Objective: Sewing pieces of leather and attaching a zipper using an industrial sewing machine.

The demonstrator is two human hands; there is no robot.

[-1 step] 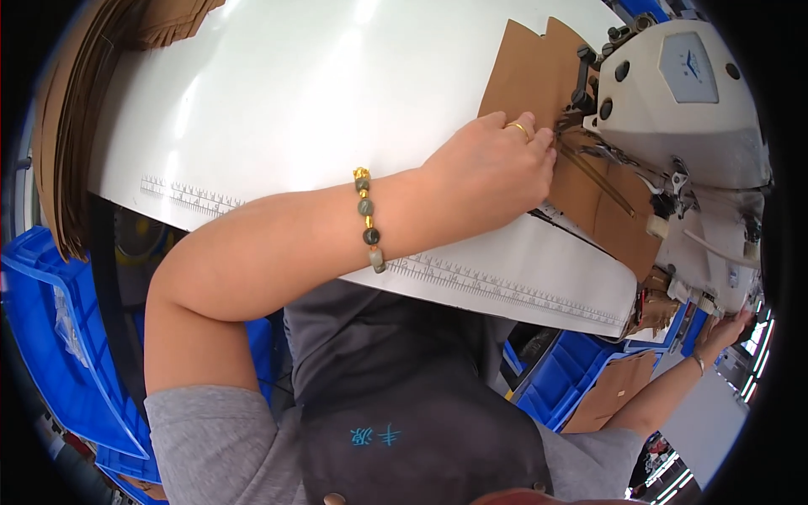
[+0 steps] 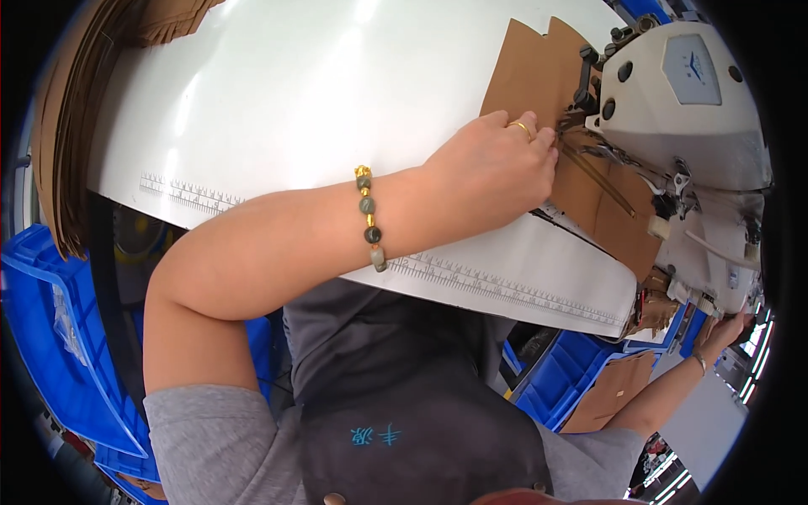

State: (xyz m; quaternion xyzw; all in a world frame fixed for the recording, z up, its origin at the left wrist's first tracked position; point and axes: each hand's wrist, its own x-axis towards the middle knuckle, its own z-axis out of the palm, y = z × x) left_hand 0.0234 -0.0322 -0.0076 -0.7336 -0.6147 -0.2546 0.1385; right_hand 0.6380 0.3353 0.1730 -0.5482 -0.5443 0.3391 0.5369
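My left hand, with a gold ring and bead bracelet, rests palm down, fingers slightly bent and apart, on a brown sheet piece beside the presser area of a white sewing machine. Its thumb is hidden. A thin brass-coloured bar lies over the brown material just past my fingers. At the far right edge, my right hand reaches to the machine's lower end, fingers curled at a part too small to make out.
The white worktable has printed rulers along its near edge. Stacked brown pieces hang at its left. Blue plastic bins sit below on the left and right, the right one with brown pieces.
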